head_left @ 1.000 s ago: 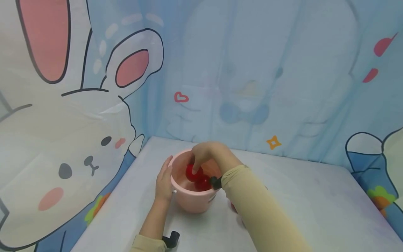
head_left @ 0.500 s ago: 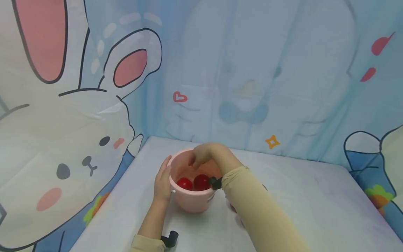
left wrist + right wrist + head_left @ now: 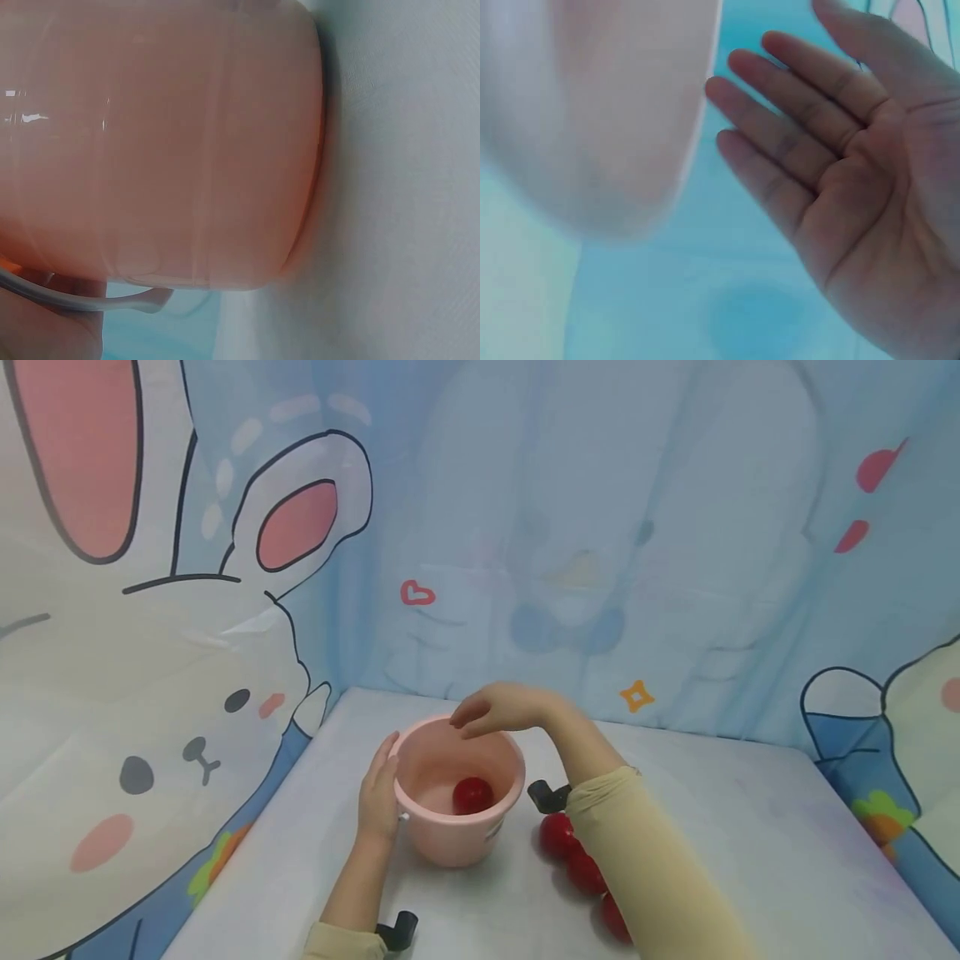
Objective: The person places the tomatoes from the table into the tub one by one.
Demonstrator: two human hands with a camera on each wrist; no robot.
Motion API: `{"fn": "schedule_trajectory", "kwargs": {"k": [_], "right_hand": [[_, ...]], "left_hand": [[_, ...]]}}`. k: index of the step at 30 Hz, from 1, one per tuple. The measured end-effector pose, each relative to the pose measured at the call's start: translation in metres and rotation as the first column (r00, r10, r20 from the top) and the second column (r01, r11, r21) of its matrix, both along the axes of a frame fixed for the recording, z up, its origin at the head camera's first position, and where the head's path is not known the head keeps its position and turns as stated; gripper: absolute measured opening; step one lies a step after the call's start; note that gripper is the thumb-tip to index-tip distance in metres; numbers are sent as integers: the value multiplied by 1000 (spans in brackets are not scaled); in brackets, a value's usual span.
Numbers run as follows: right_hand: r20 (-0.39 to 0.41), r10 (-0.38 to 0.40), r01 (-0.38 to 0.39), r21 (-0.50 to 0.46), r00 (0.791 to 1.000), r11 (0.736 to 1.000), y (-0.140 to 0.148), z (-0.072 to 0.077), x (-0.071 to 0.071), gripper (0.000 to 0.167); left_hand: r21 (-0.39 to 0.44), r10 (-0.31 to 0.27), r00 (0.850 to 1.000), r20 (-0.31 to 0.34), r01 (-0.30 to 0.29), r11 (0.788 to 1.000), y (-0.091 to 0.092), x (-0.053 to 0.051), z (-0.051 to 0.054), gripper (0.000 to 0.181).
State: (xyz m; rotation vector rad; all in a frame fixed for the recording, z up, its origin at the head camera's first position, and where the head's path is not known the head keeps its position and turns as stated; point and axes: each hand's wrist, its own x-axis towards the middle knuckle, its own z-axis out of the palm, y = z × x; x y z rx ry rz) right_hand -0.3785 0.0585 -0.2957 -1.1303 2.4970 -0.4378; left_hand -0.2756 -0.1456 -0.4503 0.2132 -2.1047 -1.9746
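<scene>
I see my right hand (image 3: pixel 498 707) just came up out of the bucket (image 3: pixel 452 845), fingers loosely extended, holding nothing, left hand (image 3: pixel 377 803) resting near-straight against its side, one red ball (image 3: pixel 472 796) visible inside, so release looks done.

Pale yellow sleeves (image 3: pixel 660 868), black wrist cameras (image 3: pixel 550 797)

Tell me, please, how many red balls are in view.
4: one ball in the pink bucket; on the table, a far ball, a middle ball and a near ball by the right sleeve. The sleeve or bucket may hide more.
</scene>
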Motion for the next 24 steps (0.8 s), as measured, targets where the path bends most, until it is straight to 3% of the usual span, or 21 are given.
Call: {"fn": "schedule_trajectory", "kwargs": {"k": [10, 19, 24], "right_hand": [[33, -145, 149, -218, 989, 965, 65, -7, 7, 35], [90, -277, 289, -389, 957, 874, 126, -28, 24, 40], [116, -287, 308, -424, 951, 852, 146, -38, 30, 39]], "left_hand": [[10, 18, 1000, 1, -18, 1000, 3, 0, 1, 43], [8, 7, 1000, 1, -7, 1000, 3, 2, 1, 44], [25, 4, 1000, -17, -4, 1000, 2, 4, 0, 43]]}}
